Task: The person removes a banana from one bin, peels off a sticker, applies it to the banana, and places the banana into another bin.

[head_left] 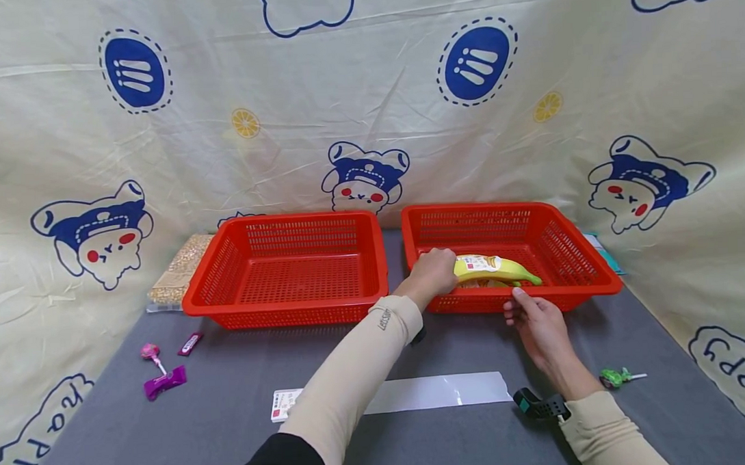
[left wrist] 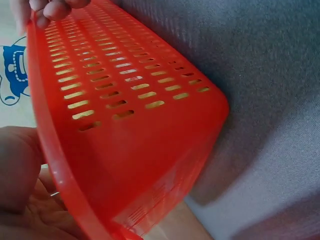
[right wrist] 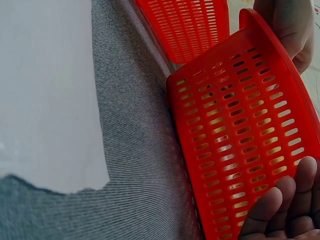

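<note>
In the head view, my left hand (head_left: 434, 275) reaches over the near-left corner of the right red basket (head_left: 570, 253). It grips the left end of a yellow banana (head_left: 509, 270), which has a white label and a green stem pointing right. Seen from the left wrist, the basket's wall (left wrist: 135, 160) stands in front of part of that hand. My right hand (head_left: 538, 322) holds the near rim, thumb at the top edge and fingers (right wrist: 285, 195) curled against the outer wall. Yellow shows through the slots. Under the banana lies another item, mostly hidden.
Another red basket (head_left: 313, 289) stands on the left, with a bag of grain (head_left: 179, 273) beside it. Pink lollipop (head_left: 150, 351), purple candy (head_left: 165, 383) and a small dark-red candy (head_left: 190, 343) lie front left. A white strip (head_left: 440, 392) crosses the front; a green lollipop (head_left: 613, 378) lies right.
</note>
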A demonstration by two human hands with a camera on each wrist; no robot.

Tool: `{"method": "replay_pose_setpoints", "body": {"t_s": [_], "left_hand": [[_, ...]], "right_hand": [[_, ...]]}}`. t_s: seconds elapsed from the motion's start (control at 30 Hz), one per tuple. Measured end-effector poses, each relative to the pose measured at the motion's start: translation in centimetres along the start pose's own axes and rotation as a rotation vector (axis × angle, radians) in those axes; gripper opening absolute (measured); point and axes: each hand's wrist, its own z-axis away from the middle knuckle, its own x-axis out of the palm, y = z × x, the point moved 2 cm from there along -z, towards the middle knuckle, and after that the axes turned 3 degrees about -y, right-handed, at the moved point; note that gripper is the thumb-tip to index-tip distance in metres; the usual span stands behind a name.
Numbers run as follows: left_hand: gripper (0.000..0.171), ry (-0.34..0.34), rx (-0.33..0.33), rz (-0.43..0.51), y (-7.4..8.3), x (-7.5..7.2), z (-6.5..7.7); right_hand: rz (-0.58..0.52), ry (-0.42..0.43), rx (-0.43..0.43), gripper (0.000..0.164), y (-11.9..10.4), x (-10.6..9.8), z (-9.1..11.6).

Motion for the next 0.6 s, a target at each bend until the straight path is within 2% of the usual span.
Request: {"method": "replay_pose_setpoints", "body": {"t_s": [0.23,0.37,0.6], "left_hand": [[0.039,0.061,-0.026,-0.096,0.01,0.29,-0.32],[0.044,0.075,-0.054,-0.142,0.10,0.41,-0.52],[0.034,0.079,-0.054,-0.179,0.32,0.55,-0.84]], "right_hand": [[0.013,0.025,0.007,0.026,0.27,0.01,-0.02],[0.026,0.041,0.013,0.028,0.37,0.01,0.02],[0.010,0.029,0.010,0.033,0.17,0.00,0.09]]}}
